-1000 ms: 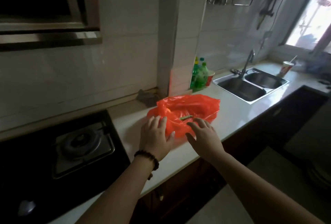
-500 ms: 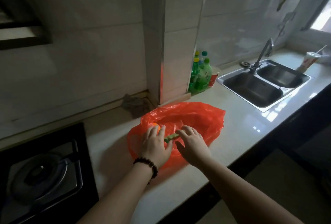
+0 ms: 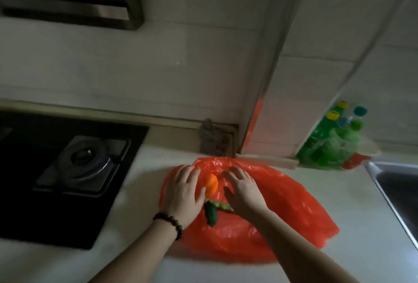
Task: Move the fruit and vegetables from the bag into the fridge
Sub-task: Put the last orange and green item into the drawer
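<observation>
Head view: left hand (image 3: 183, 194), right hand (image 3: 245, 192) spread flat on red bag (image 3: 282, 210); counter (image 3: 362, 226) rightward bare.

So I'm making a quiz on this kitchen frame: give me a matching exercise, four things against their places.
Things:
1. red bag
2. orange piece
3. green bottles
4. gas burner

Places:
A. between the two hands
B. far left, on the black hob
C. spread on the counter under the hands
D. against the wall, right of the tiled column

Pairs: 1-C, 2-A, 3-D, 4-B
</observation>
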A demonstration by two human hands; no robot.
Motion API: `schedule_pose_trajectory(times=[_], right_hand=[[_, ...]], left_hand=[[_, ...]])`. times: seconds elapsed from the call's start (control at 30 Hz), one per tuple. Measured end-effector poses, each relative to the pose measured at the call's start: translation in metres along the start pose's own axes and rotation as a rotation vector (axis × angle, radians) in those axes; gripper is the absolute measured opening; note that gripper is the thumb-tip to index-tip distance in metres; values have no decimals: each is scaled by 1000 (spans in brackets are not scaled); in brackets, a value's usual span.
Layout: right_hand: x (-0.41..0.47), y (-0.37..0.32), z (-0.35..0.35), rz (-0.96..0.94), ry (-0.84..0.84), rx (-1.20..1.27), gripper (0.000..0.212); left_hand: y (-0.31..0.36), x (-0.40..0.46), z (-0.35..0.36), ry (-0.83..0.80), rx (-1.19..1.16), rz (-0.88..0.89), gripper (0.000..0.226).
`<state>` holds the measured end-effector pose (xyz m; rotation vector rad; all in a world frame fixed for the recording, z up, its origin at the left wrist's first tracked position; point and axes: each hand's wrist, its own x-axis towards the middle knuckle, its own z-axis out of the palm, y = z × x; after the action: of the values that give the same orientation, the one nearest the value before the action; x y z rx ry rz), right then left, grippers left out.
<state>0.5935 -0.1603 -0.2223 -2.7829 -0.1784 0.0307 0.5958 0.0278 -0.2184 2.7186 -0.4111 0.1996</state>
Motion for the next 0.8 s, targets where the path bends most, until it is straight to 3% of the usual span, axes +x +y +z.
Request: schedule_pose_trajectory(times=[0.17, 0.27, 0.4, 0.6, 0.8], right_hand=[[19, 17, -2, -301, -48, 13, 42], [34, 21, 4, -436, -124, 32, 43], [57, 24, 17, -542, -245, -6, 47], [87, 29, 33, -478, -411, 138, 61], [103, 30, 37, -237, -530, 349, 46]], left_hand=[[34, -21, 8, 93, -56, -103, 31], [39, -29, 25, -17, -25, -159, 30], [28, -32, 40, -177, 61, -307, 68], [9, -32, 46, -336, 38, -419, 93], [-23, -27, 59, -206, -177, -512, 84]])
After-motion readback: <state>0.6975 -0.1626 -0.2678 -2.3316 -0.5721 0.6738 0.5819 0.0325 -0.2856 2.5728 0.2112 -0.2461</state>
